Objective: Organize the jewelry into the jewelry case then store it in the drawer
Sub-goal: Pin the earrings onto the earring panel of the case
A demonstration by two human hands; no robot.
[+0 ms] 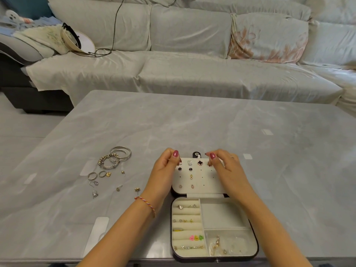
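the jewelry case (213, 228) lies open on the table (192, 122) at the near edge, its lid (198, 178) folded away toward the far side, so the stud panel faces up. both hands work at the lid's far edge. the left hand (165, 170) has its fingers curled at the far left corner, thumb and forefinger pinched together; whether that grip holds a small stud or only the lid's rim i cannot tell. the right hand (223, 166) is curled the same way at the far right corner, beside the black clover earring (200, 163), and what its grip holds is equally hidden.

the relation that matters for the coming move: the loose pieces all lie to the left of the case, well apart from it. the silver bangles (118, 157) sit farthest, the rings (96, 175) nearer, and small earrings (137, 190) are scattered just left of the left wrist. the left hand is plainly the nearer one, and a short reach left and toward the near side would, i judge, bring it onto the closest stud. the large right compartment (223, 214) is bare and looks the likely home for the bangles. the drawer is not in view.
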